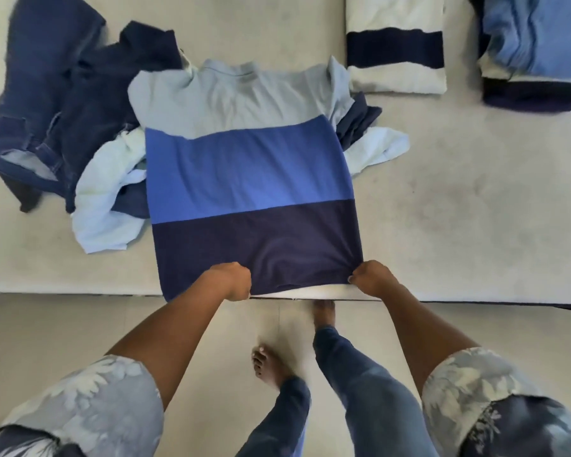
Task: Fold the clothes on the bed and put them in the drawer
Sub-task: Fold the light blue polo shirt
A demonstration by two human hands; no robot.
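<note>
Mid-fold on the striped shirt (248,179), spread flat with collar away, across the near edge of the bed (459,192). Hem pinched near one corner by the left hand (231,280) and at the other corner by the right hand (371,278), fingers of both curled tight on the dark cloth. Sleeves apparently tucked under (hard to tell from above). Next, probably: lift the hem and carry it up to the collar, keeping both corners level. Folded pile (538,51) far right, unfolded heap (63,94) left. No drawer in view.
</note>
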